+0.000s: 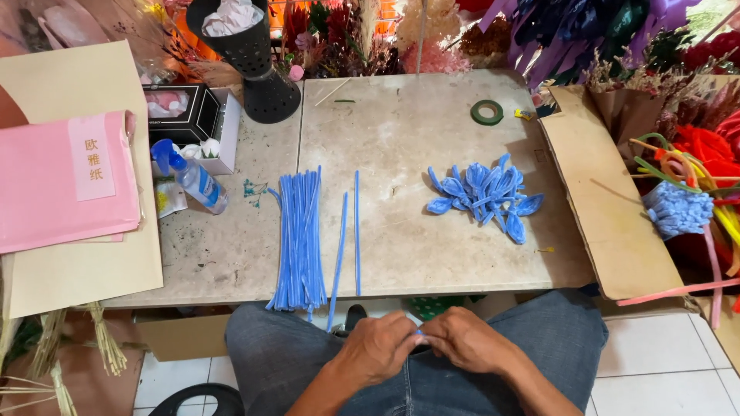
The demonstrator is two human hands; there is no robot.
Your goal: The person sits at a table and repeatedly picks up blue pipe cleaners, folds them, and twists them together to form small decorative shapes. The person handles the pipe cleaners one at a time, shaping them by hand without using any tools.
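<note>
Blue pipe cleaner (420,333) is pinched between left hand (378,348) and right hand (466,339), both closed over the lap for bending.

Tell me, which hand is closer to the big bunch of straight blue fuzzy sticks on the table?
Left. The left hand sits just below and right of the bundle of sticks; the right hand is farther right, over the lap.

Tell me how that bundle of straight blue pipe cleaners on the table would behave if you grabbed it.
The bundle of blue pipe cleaners looks light and probably bendy, since similar stems lie bent into petal loops. It seems unbound, fanning at the ends, so strands would likely slip loose. The fuzzy surface should grip, not slide.
</note>
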